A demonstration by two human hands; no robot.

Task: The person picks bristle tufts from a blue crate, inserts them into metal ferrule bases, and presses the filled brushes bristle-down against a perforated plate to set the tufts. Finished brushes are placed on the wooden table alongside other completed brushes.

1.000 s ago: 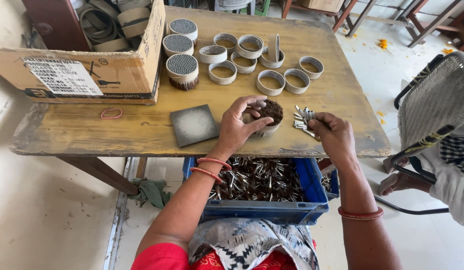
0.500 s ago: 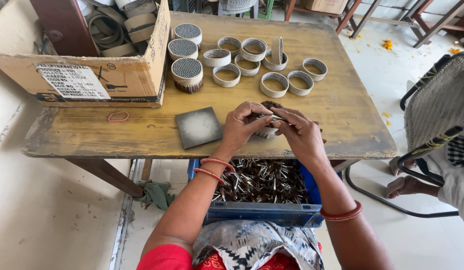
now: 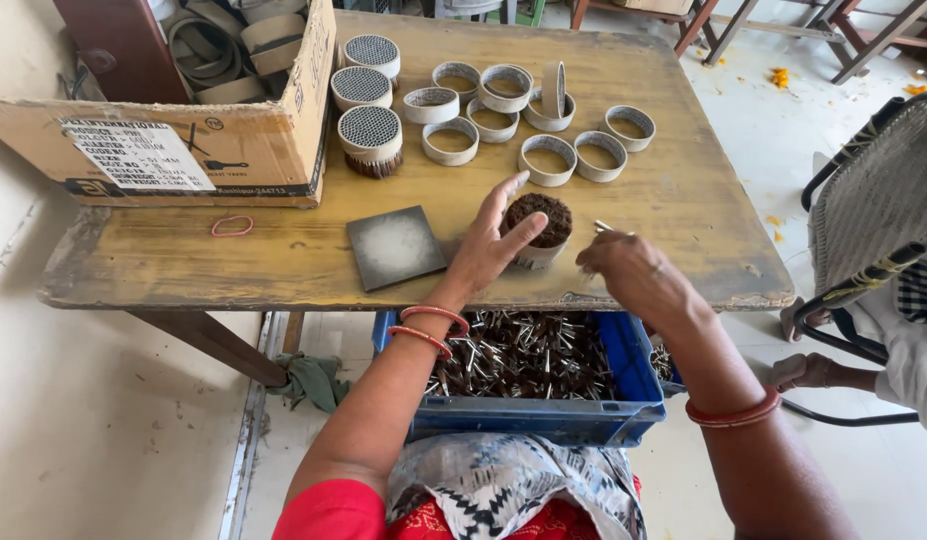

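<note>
Two hands: both work at the near table edge [image 3: 283,285], above a blue crate [image 3: 543,415] of small metal pieces on the lap.
Left hand [image 3: 488,250]: fingers spread, thumb and fingertips braced against a short ring [image 3: 536,228] packed with dark pieces; probably steadying it upright for filling.
Right hand [image 3: 633,275]: fingers curled around a few thin metal pieces [image 3: 601,228], just beside the packed ring; the pinch itself is hidden by the knuckles.
Grey square plate [image 3: 395,246]: flat, just beside the left wrist.
Empty rings [image 3: 546,160]: grouped beyond the fingertips, open side up, one on edge; likely staged within reach.
Filled rings [image 3: 369,130]: three, honeycomb-like tops, beyond and left of the fingers.
Cardboard box [image 3: 183,140]: far left of the left hand, holding rings; a white rectangular label with dark print faces the viewer.
Red rubber band [image 3: 232,226]: near the box.
Other person: a hand [image 3: 808,372] at the far right, well apart.
</note>
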